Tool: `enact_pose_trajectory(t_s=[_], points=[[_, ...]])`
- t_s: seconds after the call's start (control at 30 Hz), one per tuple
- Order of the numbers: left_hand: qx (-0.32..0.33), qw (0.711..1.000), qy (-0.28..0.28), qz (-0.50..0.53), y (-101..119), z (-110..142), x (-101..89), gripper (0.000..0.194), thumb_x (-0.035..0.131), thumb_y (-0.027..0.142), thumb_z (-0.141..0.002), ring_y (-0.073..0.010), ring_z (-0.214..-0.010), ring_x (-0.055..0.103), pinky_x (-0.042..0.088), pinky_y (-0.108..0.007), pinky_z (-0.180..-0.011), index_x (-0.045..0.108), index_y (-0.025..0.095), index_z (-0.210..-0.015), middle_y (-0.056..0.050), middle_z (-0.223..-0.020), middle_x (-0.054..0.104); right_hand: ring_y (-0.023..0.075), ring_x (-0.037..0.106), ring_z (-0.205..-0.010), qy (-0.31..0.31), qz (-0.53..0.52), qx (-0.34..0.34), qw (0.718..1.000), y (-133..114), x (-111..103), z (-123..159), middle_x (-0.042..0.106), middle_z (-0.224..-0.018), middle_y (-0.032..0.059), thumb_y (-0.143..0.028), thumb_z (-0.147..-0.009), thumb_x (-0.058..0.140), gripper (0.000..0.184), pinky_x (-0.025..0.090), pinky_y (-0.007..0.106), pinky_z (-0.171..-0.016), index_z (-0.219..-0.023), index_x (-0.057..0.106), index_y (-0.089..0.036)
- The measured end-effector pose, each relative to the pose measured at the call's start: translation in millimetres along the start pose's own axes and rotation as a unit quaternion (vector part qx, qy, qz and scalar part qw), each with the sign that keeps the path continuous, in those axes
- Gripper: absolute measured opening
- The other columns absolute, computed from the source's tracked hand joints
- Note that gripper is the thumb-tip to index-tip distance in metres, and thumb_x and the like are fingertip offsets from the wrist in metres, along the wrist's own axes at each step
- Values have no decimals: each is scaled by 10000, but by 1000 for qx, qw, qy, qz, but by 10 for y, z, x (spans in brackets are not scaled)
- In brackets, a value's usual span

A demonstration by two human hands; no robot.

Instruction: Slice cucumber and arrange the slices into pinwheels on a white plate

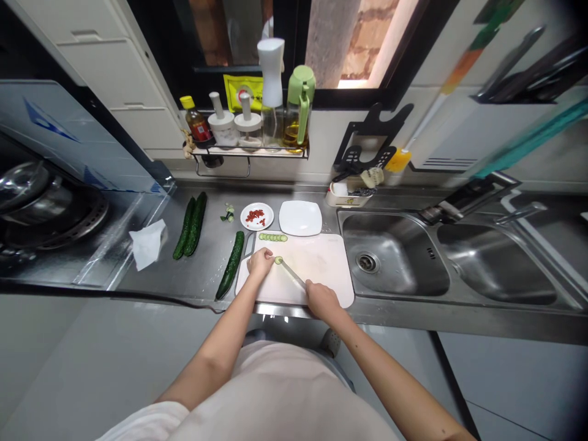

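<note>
Cucumber slice (pixel 278 261), at the knife's (pixel 293 275) tip over the cutting board (pixel 328 263).
The knife is clasped in the right hand (pixel 321 299); whether anything is pinched by the curled left hand (pixel 260 263) cannot be told. Other slices (pixel 272 237) are lined up beyond, seemingly for space.
</note>
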State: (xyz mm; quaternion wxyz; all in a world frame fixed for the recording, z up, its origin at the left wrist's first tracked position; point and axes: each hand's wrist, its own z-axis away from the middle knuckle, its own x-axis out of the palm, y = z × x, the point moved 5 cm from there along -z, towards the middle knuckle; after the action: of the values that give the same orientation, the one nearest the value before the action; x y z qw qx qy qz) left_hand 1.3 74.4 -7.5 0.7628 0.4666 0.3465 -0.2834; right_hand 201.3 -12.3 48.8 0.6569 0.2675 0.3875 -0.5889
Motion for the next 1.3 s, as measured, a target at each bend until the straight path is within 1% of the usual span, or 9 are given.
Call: enact_pose_trajectory(t_s=[0.23,0.37,0.47,0.63,0.83,1.07,1.3], points=[[0,1000,-4,4,5,4,-6,163,647,338,-746,-172,-899,628,406,-259,-730,659,294,-903,31,-890,709,245,642,-977,-1,7,-6,1000,-37,-44,-32,669,-999,160,-107,-911,321,295,440,314,-746,-1117,531,-130],[0,1000,-4,-1,1,-6,-1,163,650,340,-743,-174,-900,631,403,-259,-719,658,293,-899,34,-890,711,248,642,-985,-9,5,-8,1000,-46,-56,-40,666,-1007,162,-80,-892,348,298,441,314,-749,-1125,527,-128],[0,1000,-3,-2,-2,-12,1,161,654,337,-739,-172,-896,634,401,-258,-710,656,295,-894,39,-887,712,243,639,-996,-12,4,-9,1000,-52,-67,-49,665,-1014,164,-61,-875,372,306,440,313,-759,-1133,521,-129],[2,1000,-4,-1,-2,-13,-2,155,655,341,-747,-165,-897,634,406,-255,-725,658,292,-893,34,-893,712,230,636,-1005,-16,-1,-6,1000,-64,-102,-51,666,-1027,164,-77,-890,365,298,441,305,-765,-1137,523,-135],[0,1000,-6,-2,-2,-16,-2,169,664,347,-745,-170,-892,636,413,-255,-722,660,290,-904,27,-887,711,248,632,-1025,-21,13,-13,1000,-53,-113,-12,665,-1038,164,-75,-842,462,318,449,317,-788,-1150,521,-131],[4,1000,-3,-1,-6,-19,1,155,658,344,-746,-170,-876,634,413,-258,-716,657,289,-891,28,-876,708,256,650,-980,-4,15,-14,1000,-2,-50,14,673,-993,163,-72,-876,383,278,456,324,-747,-1100,537,-128],[-3,1000,-11,-1,-21,-44,19,177,658,338,-742,-168,-899,631,413,-253,-734,666,292,-912,28,-907,714,249,644,-995,-18,13,-13,1000,-63,-109,-19,669,-1011,159,-75,-856,460,283,449,312,-760,-1126,527,-132]])
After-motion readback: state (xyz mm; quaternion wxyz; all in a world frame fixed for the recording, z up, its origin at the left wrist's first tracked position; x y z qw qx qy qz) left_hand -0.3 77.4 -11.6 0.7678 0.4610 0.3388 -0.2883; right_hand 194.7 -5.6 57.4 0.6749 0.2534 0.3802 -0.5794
